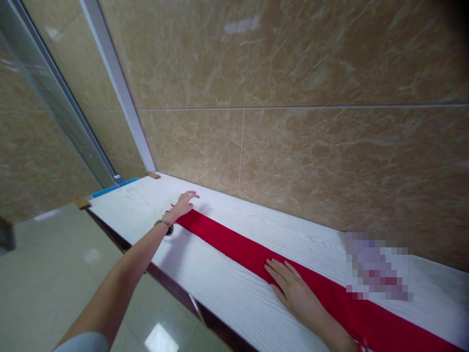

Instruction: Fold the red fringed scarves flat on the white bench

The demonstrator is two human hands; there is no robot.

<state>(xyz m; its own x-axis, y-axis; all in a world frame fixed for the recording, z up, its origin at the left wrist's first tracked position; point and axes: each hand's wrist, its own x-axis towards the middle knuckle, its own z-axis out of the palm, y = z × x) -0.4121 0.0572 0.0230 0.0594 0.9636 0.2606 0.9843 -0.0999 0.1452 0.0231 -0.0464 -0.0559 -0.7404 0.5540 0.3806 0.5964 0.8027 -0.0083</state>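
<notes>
A long red scarf (234,239) lies stretched flat along a white wood-grain table (227,266). Bits of red fringe show at its far left end, beside my left wrist. My left hand (185,203) is over that end, fingers apart and loosely bent, with nothing visible between them. Whether its underside touches the cloth I cannot tell. Nearer to me, my right hand (291,288) rests palm down on the scarf, fingers stretched out and lying flat. Toward the lower right the cloth widens and runs out of view.
A tiled wall (311,161) borders the table's back edge. At the far left end are a blue tray (113,188), a clear bottle (117,180) and brown corner pieces (81,202). A blurred-out item (379,269) lies at right by the wall. Shiny floor (54,283) is at left.
</notes>
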